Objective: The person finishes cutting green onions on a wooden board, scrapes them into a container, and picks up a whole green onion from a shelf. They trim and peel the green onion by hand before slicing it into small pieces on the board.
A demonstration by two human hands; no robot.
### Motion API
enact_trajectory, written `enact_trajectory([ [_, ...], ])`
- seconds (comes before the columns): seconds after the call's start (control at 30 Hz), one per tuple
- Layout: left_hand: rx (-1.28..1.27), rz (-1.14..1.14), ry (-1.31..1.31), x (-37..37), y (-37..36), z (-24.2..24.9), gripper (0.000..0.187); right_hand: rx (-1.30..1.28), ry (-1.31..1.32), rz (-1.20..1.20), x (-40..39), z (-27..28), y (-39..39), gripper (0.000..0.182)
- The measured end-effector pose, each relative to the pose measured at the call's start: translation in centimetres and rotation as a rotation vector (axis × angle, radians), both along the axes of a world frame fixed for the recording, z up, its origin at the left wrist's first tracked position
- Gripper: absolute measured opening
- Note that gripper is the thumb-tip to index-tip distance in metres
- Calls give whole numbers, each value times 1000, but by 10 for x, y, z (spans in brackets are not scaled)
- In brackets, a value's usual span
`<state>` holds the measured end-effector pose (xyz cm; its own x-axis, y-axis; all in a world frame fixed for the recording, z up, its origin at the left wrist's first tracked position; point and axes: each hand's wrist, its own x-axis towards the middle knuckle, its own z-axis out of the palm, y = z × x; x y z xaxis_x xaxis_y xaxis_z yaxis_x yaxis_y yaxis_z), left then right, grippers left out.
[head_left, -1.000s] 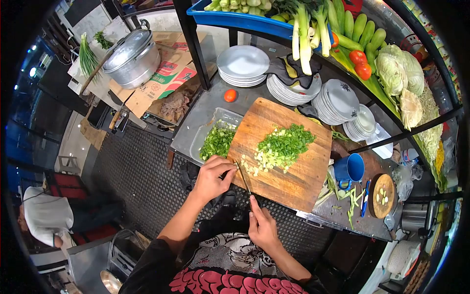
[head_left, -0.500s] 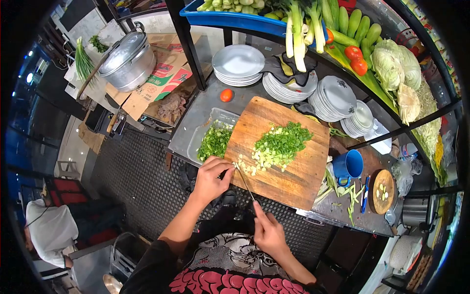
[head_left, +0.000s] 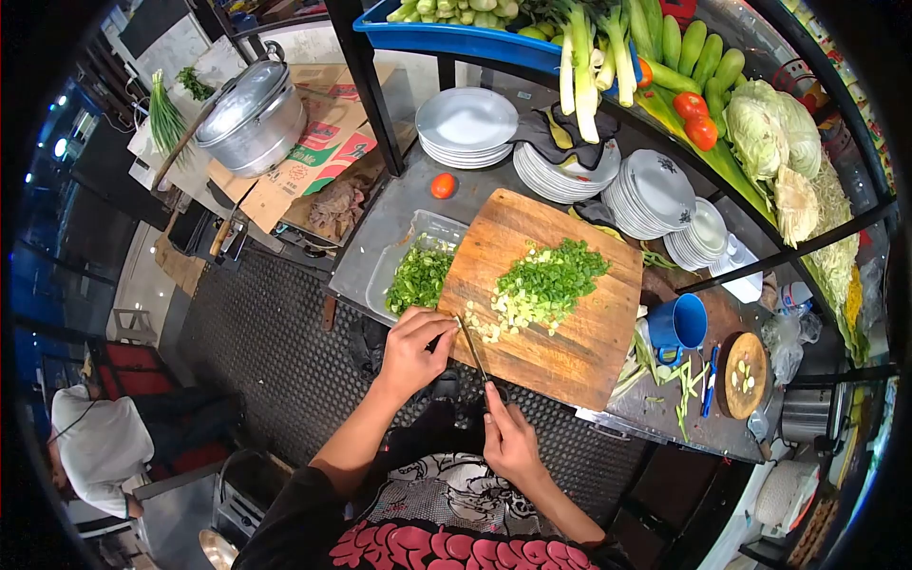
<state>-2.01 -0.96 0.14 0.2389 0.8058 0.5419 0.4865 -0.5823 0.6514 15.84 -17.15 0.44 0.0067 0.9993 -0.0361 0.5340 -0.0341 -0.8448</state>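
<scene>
A wooden cutting board (head_left: 570,342) lies tilted across the table's front edge. Chopped green onion (head_left: 560,280) is heaped on it, with small pale slices (head_left: 486,323) scattered near its left edge. My right hand (head_left: 513,439) grips the handle of a knife (head_left: 474,348), whose blade points up and left to the board's edge. Beside the blade tip, my left hand (head_left: 414,353) is closed in a pinch at the board's left corner; whatever is between thumb and finger is too small to name. Left of the board, a clear plastic container (head_left: 383,275) holds more chopped greens (head_left: 421,277).
Stacked plates (head_left: 465,123) and a tomato (head_left: 443,185) stand behind the board. To the right are a blue mug (head_left: 678,323), trimmings (head_left: 686,394) and a small round board (head_left: 734,380). A blue tray (head_left: 456,38) of vegetables sits above. A person (head_left: 100,437) is at far left.
My right hand and the knife handle have shifted slightly left and up, so the blade stands a little steeper. My left hand stays pinched at the board's corner.
</scene>
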Motion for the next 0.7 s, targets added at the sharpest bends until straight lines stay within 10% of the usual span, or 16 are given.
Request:
enact_trajectory([
  [0.7,-39,23,1,2,-1,0,12,18,22,14,23,10,-26,54],
])
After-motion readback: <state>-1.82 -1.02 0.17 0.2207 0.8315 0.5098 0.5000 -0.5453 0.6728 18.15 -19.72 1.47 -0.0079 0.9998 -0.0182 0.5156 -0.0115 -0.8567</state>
